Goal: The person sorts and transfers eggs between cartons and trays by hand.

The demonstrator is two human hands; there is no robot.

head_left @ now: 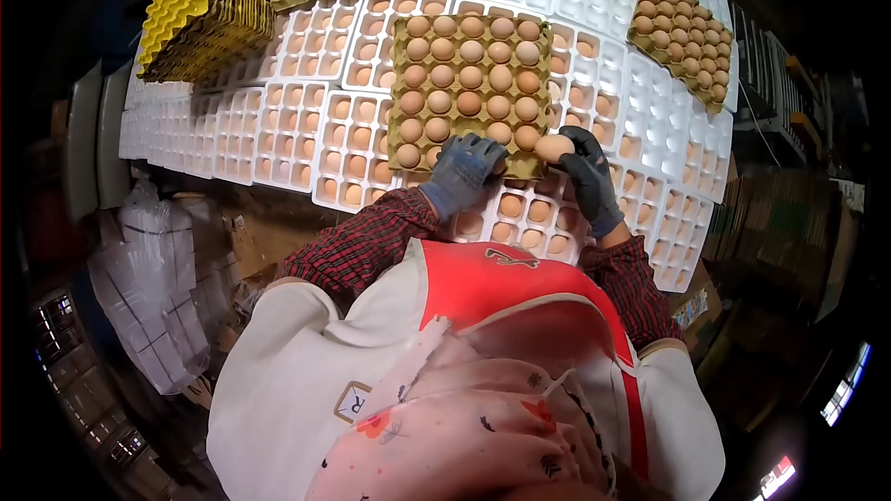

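A brown pulp egg tray (pixel 397 102), mostly filled with brown eggs, lies in front of me on white trays. My left hand (pixel 461 172), in a blue-grey work glove, is closed over the tray's near edge. A brown egg (pixel 500 167) shows partly at its fingertips; the fingers hide the rest. At the tray's near right corner, my right hand (pixel 590 178), in a dark glove, pinches another egg (pixel 554 147) between thumb and fingers. Bare cups show in the near rows between the hands.
White compartment trays (pixel 357 134) holding eggs cover the table. A yellow stack of egg trays (pixel 204 14) stands at the far left. Another full pulp tray (pixel 682 32) lies at the far right. Plastic-wrapped boxes (pixel 153 269) are at left.
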